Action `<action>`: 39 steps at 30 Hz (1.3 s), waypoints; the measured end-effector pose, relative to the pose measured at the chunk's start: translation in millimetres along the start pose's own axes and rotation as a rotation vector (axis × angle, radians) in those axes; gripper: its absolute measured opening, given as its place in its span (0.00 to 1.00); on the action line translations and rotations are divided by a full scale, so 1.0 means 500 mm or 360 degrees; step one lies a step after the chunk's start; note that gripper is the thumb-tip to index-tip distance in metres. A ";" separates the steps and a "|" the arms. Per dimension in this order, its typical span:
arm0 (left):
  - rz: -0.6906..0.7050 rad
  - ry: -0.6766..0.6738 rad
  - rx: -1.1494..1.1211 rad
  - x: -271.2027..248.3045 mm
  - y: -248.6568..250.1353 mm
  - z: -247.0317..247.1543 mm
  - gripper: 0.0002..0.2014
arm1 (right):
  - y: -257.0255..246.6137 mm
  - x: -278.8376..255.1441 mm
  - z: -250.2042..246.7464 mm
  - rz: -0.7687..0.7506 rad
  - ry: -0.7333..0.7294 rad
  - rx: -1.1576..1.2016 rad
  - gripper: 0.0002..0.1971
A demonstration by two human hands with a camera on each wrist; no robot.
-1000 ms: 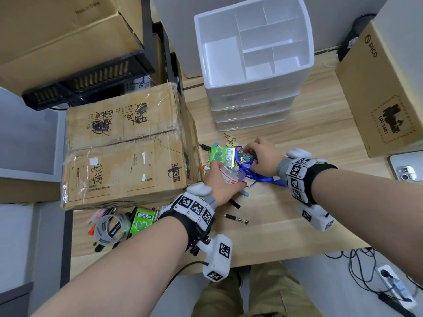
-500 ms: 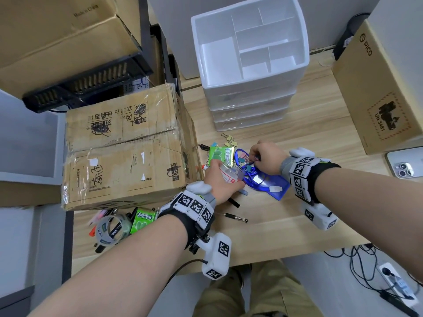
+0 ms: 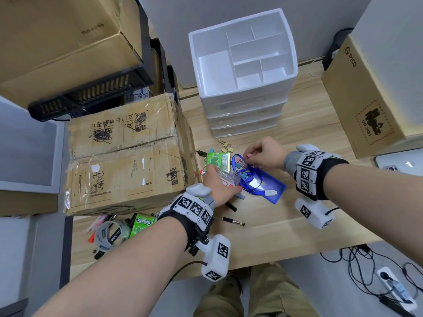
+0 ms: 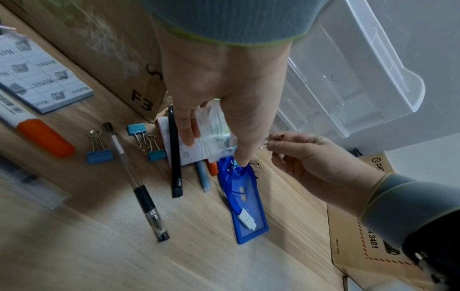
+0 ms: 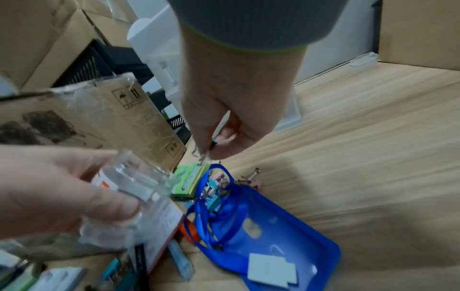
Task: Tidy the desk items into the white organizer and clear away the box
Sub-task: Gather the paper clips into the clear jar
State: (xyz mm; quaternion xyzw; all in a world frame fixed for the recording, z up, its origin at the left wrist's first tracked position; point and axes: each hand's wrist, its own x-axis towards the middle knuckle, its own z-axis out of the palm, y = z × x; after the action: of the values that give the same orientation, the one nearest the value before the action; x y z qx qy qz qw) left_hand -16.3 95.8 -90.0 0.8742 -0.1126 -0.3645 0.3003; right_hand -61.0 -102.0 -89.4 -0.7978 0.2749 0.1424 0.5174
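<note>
The white organizer, with open top compartments and drawers below, stands at the back of the desk. The worn cardboard box lies to its left. My left hand holds a clear plastic bag over the pile of small items. My right hand pinches a small binder clip just above the pile. Beneath lie a blue badge holder with its lanyard and a green gum pack.
Pens, blue binder clips, an orange marker and a notes pad lie beside the box. A tape roll and a second gum pack sit front left. A Pico carton and a phone stand right.
My right hand has lifted off the pile with a binder clip pinched in its fingers. The blue badge holder now lies uncovered to the right. The left hand still holds the clear bag.
</note>
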 end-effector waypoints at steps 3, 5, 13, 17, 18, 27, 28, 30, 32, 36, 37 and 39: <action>-0.0036 -0.0038 -0.0054 -0.007 0.008 0.000 0.42 | -0.032 -0.018 0.002 -0.0043 -0.0253 0.0157 0.07; -0.0022 -0.0052 -0.0052 -0.007 0.008 -0.001 0.40 | -0.052 -0.028 0.010 -0.0108 -0.0434 0.0099 0.09; 0.0053 -0.0030 -0.0050 -0.013 -0.002 -0.001 0.34 | -0.039 -0.008 -0.001 0.0080 -0.0037 0.0310 0.09; 0.0033 -0.0015 -0.0067 -0.013 -0.006 0.000 0.36 | 0.038 0.022 -0.021 0.0127 0.0179 -0.0480 0.11; 0.0023 -0.0008 -0.0063 -0.013 -0.011 0.002 0.36 | 0.049 0.020 -0.017 0.0116 0.0159 -0.0629 0.12; 0.0022 0.0028 -0.0042 -0.014 -0.025 0.002 0.37 | 0.095 0.033 0.038 -0.0032 0.0149 -0.1025 0.22; 0.0029 0.0030 -0.0039 -0.014 -0.026 0.001 0.36 | 0.096 0.036 0.041 -0.0051 0.0140 -0.1041 0.23; 0.0039 0.0041 -0.0037 -0.013 -0.028 0.000 0.36 | 0.096 0.043 0.046 -0.0073 0.0112 -0.1043 0.23; 0.0046 0.0059 -0.0036 -0.012 -0.030 0.000 0.37 | 0.093 0.048 0.047 -0.0054 0.0108 -0.1022 0.18; 0.0061 0.0053 -0.0043 -0.009 -0.033 0.002 0.37 | 0.086 0.053 0.049 0.0004 0.0092 -0.1047 0.08; 0.0062 0.0047 -0.0048 -0.008 -0.033 0.002 0.37 | 0.084 0.053 0.049 0.0023 0.0094 -0.1057 0.07; 0.0064 0.0045 -0.0054 -0.006 -0.034 0.003 0.37 | 0.080 0.052 0.047 0.0032 0.0105 -0.1093 0.03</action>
State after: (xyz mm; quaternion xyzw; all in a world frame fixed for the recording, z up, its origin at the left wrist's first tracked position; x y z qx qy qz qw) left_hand -19.8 109.8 -99.2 0.8717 -0.1198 -0.3477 0.3238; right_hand -62.2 -100.8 -142.8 -0.9268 0.2353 0.2057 0.2080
